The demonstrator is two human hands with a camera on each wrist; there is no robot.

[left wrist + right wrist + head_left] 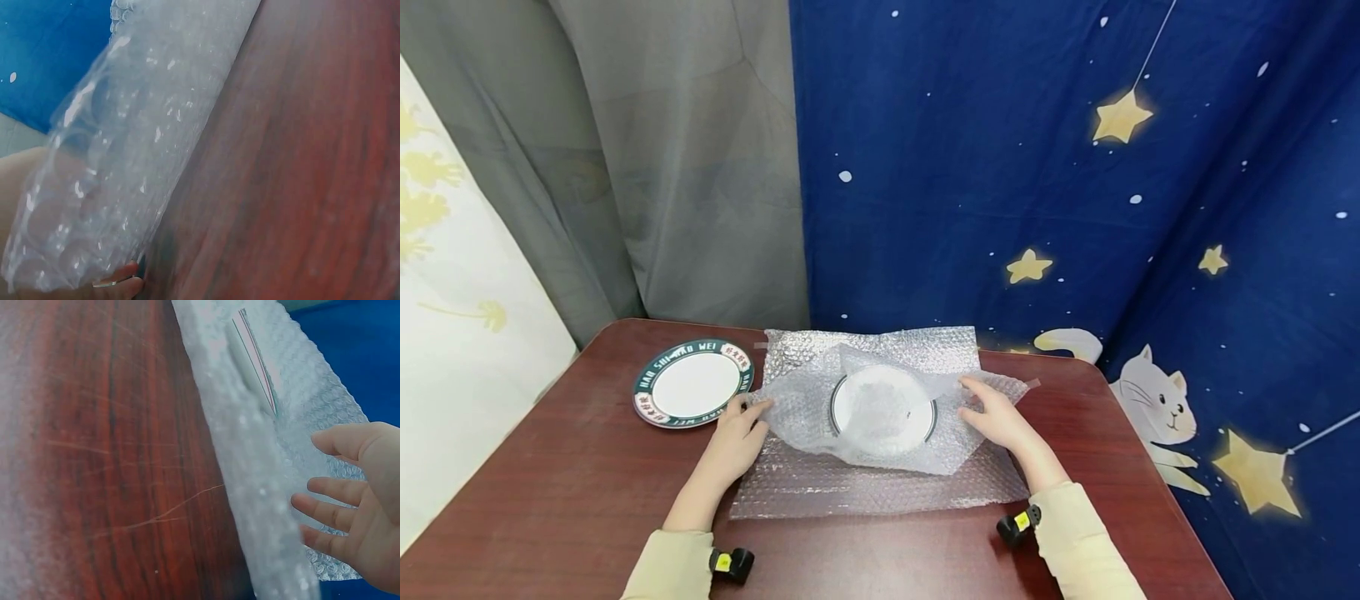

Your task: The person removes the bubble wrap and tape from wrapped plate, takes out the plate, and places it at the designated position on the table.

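Note:
A white plate [880,410] with a dark rim line lies within clear bubble wrap [797,417] on the table. A folded layer of wrap partly covers it. My left hand [739,440] is at the wrap's left end, which passes between thumb and fingers; in the left wrist view the wrap hides much of that hand, with fingertips [122,284] showing below its edge. My right hand [1002,417] is at the wrap's right end, fingers spread and loosely bent. In the right wrist view, the plate's edge [257,365] shows beside the raised wrap.
Another plate [695,382], white with a green lettered rim, lies left of the wrap, close to my left hand. A larger flat bubble wrap sheet [880,496] spreads beneath on the reddish wooden table [572,467]. Grey and blue curtains [940,167] hang behind the table.

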